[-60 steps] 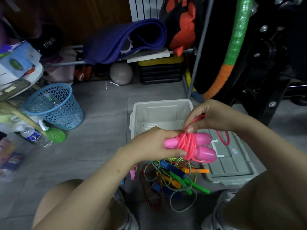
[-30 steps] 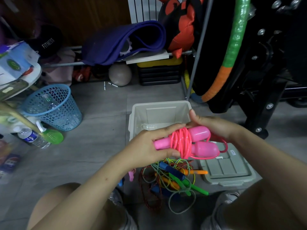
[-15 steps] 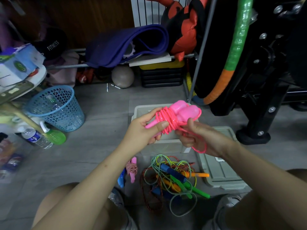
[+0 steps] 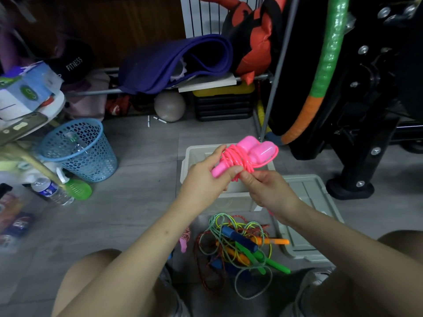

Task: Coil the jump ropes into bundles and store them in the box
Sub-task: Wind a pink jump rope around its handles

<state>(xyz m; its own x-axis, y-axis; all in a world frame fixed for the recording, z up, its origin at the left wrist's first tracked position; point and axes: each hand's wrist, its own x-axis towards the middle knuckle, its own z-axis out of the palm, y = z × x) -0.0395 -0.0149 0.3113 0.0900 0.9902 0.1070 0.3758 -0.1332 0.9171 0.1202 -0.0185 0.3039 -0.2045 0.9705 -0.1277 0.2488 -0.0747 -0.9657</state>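
Pink jump rope (image 4: 242, 156), cord wound round its paired handles, is held above the open box (image 4: 231, 193), left hand (image 4: 206, 179) gripping the handles, right hand (image 4: 267, 191) pinching the loose cord end; next likely tuck it, then lower the bundle in.

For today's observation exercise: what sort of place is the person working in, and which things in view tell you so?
Probably a home exercise or storage corner. A rolled purple mat lies on a low rack, a grey ball sits beneath it, and a green and orange hoop hangs beside black gym equipment. Tangled jump ropes lie on the floor.
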